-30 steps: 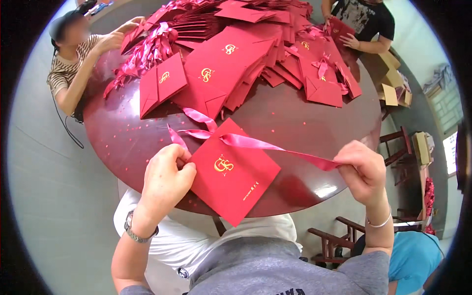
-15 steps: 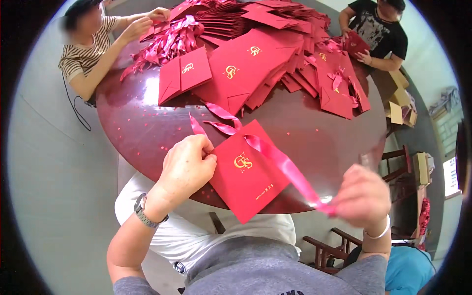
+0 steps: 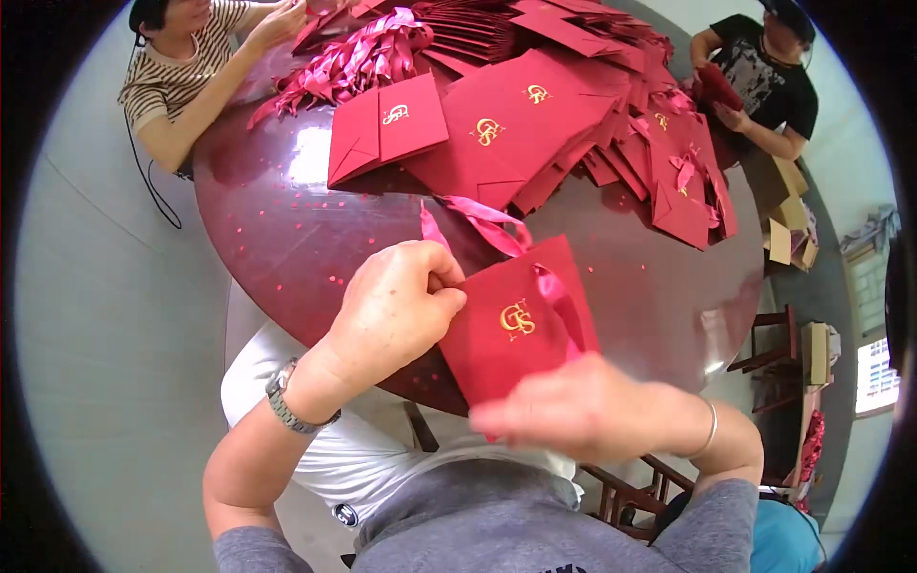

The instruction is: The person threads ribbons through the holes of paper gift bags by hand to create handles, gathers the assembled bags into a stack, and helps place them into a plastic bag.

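A small red paper gift bag with a gold emblem is held tilted over the table's near edge. My left hand pinches its upper left edge between thumb and fingers. Across the bag's lower part lies my right hand, pointing left; its fingers are smeared by motion, so their grip cannot be made out. A pink ribbon emerges from the bag's front and runs down behind that hand. Another ribbon loop lies beyond the bag's top edge, with one end standing up beside my left hand.
The round dark table carries a large heap of red bags and a pile of pink ribbons. Red scraps dot its surface. One person sits far left, another far right. Wooden stools stand at lower right.
My right hand has swept left from the far side of the stretched ribbon to the bag's front. The ribbon now hangs down rather than stretching right. The bag has shifted slightly right.
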Motion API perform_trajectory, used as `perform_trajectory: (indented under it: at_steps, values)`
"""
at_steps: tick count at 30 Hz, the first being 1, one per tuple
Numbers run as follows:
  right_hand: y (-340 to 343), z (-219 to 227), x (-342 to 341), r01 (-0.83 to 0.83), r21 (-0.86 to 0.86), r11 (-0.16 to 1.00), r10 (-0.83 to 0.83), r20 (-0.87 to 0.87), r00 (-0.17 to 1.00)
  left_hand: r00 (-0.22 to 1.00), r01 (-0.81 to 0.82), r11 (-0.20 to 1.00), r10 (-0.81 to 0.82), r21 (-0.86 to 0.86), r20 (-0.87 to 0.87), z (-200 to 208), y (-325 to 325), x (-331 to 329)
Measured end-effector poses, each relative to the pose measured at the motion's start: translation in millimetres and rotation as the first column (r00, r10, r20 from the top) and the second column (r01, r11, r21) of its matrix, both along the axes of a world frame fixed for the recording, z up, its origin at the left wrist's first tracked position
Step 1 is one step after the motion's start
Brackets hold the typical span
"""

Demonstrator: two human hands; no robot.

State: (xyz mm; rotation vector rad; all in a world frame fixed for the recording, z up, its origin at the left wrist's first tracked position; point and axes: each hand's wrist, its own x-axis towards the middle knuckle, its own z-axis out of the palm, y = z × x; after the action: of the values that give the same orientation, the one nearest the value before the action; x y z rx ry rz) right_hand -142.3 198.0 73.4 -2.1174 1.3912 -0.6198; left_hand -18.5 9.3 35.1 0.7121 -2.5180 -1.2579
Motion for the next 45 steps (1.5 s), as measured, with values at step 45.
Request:
perform_trajectory:
  at_steps: [45]
  values:
    - [-73.2,-41.7,-25.6,0.486,-0.313,0.816,-0.502,0.035,0.864,0.966,0.2,0.827,-0.077,0.525,-0.247,-18.8,-25.0,-2.9]
